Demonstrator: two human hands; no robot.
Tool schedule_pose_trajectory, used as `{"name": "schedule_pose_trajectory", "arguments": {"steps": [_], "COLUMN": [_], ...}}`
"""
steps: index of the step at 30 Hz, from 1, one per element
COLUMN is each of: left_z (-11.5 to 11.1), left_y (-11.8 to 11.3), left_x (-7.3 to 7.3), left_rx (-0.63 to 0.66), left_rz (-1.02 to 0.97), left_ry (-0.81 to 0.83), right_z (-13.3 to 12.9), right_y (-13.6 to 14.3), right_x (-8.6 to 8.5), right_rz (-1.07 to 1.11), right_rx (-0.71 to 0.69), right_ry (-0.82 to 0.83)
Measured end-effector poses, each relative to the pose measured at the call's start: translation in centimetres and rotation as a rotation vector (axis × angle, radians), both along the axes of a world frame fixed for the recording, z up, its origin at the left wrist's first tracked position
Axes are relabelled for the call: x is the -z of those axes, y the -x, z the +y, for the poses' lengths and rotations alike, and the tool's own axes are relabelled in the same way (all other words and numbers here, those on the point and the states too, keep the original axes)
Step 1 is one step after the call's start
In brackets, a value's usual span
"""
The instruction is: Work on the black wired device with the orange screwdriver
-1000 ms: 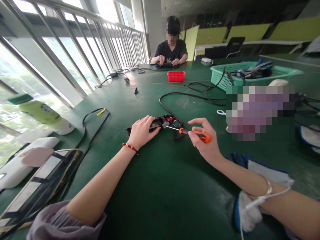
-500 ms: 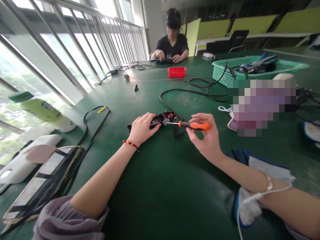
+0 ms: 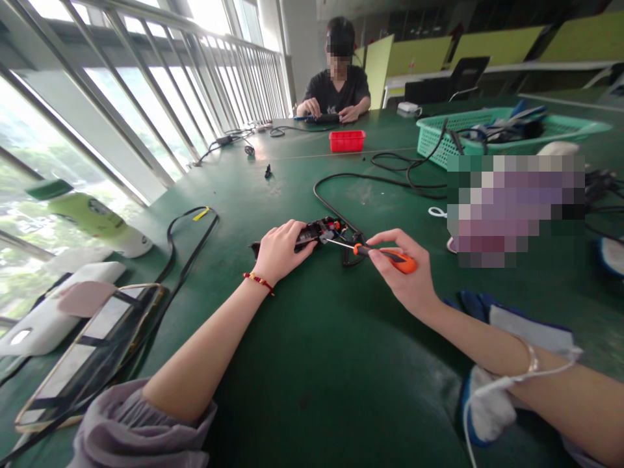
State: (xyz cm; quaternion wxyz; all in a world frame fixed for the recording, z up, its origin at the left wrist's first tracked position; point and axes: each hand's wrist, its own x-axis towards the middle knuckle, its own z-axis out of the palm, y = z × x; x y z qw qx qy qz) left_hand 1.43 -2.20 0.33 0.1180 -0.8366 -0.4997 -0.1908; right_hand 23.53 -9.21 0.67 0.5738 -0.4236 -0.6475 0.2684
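Observation:
My left hand point(image 3: 281, 249) is closed over a black corded device point(image 3: 316, 230) lying on the green table, its inner parts and coloured wires exposed at the right end. Its exact kind I cannot make out. Between the thumb and fingers of my right hand point(image 3: 407, 265) is a screwdriver point(image 3: 390, 256) with an orange and black handle. The thin metal shaft points left, and its tip is at the exposed parts beside my left thumb. Whether the tip sits in a screw is too small to tell. A black cable point(image 3: 319, 185) runs from the device's right end.
Beyond my hands stand a red box point(image 3: 347, 141) and a green basket point(image 3: 433, 140) of tools and cables. A small black piece point(image 3: 268, 171) lies nearer. Gloves point(image 3: 529, 328) rest by my right forearm; a bottle point(image 3: 97, 218) stands left. Across the table a person point(image 3: 336, 88) works.
The screwdriver's handle has tipped downward at its right end, and my right fingers have closed further around it. My left hand still holds the device in place.

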Motion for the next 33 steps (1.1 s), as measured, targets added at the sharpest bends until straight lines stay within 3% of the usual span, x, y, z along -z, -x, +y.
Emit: {"name": "schedule_pose_trajectory", "arguments": {"steps": [6, 11, 17, 23, 28, 33], "left_z": [-0.03, -0.07, -0.03, -0.08, -0.06, -0.05], "left_y": [-0.04, -0.12, -0.07, -0.06, -0.08, -0.05], "left_x": [-0.01, -0.05, 0.03, -0.02, 0.01, 0.03], "left_rx": [-0.01, -0.008, -0.02, -0.012, -0.018, -0.008], "left_rz": [0.013, 0.007, 0.003, -0.006, -0.011, -0.008], "left_ry": [0.001, 0.001, 0.01, 0.013, 0.019, 0.015], "right_z": [0.26, -0.1, 0.25, -0.13, 0.11, 0.04], "right_y": [-0.09, -0.12, -0.09, -0.14, -0.12, -0.22], "right_x": [0.29, 0.08, 0.2, 0.06, 0.12, 0.14], "right_rz": [0.053, -0.017, 0.046, -0.02, 0.047, -0.021], "right_rx": [0.031, -0.015, 0.009, -0.002, 0.028, -0.04], "right_ry": [-0.171, -0.007, -0.165, 0.006, -0.131, -0.037]}}
